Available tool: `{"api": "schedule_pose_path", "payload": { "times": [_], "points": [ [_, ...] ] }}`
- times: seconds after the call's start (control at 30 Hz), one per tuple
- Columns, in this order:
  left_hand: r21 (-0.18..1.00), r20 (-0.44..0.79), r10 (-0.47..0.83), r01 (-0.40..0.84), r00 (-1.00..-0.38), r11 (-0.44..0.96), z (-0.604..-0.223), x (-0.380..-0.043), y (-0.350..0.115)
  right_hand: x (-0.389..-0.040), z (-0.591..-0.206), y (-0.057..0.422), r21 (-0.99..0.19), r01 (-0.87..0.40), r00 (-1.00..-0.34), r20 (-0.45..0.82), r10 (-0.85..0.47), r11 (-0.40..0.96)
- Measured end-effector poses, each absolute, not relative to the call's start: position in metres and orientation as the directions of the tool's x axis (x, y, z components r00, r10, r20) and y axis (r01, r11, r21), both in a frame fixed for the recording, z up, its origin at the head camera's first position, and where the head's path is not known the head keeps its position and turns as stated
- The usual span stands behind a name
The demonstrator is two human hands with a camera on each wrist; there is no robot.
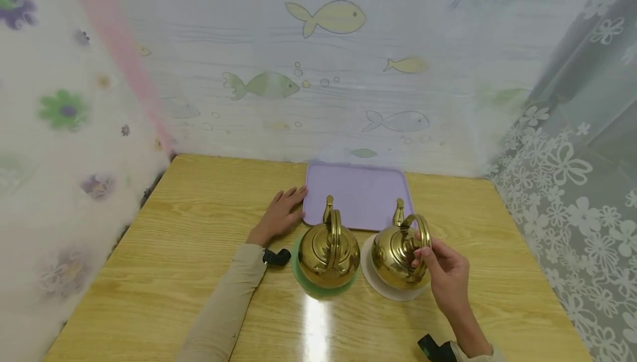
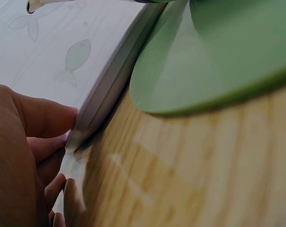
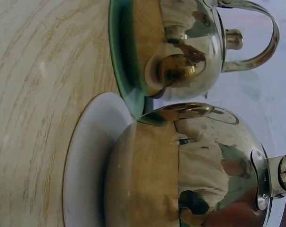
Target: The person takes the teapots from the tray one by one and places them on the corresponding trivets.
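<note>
Two shiny gold kettles stand side by side, spouts pointing away from me. The left kettle (image 1: 318,262) rests on a round green mat (image 1: 304,282), the right kettle (image 1: 390,260) on a round white mat (image 1: 370,273). My right hand (image 1: 450,273) grips the right kettle's arched handle, thumb on the near side and fingers passing through. In the right wrist view that kettle (image 3: 157,175) sits over the white mat (image 3: 88,156). My left hand (image 1: 281,213) touches the left edge of a purple tray (image 1: 358,190); in the left wrist view the fingertips meet its rim (image 2: 102,94).
The wooden table (image 1: 199,229) reaches back to a curtain printed with fish (image 1: 269,85). More patterned cloth hangs at the left and right sides. The tray lies directly behind the kettles, close to their spouts. The two mats lie nearly edge to edge.
</note>
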State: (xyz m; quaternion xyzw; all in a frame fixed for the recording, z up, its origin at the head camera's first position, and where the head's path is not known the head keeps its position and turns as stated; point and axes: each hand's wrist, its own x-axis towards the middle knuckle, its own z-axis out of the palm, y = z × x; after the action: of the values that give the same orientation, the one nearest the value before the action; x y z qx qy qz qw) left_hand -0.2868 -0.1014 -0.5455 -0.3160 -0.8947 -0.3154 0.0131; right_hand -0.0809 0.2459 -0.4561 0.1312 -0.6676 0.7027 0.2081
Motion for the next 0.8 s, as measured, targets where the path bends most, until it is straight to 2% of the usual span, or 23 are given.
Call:
{"api": "schedule_pose_path", "payload": {
  "times": [0.8],
  "points": [
    [0.561,0.198,0.555,0.558,-0.808,0.611,-0.5453,-0.2869,-0.1013,-0.0735,-0.4589,0.2435,-0.923,-0.383,-0.914,0.383,0.132,0.025]
  ]
}}
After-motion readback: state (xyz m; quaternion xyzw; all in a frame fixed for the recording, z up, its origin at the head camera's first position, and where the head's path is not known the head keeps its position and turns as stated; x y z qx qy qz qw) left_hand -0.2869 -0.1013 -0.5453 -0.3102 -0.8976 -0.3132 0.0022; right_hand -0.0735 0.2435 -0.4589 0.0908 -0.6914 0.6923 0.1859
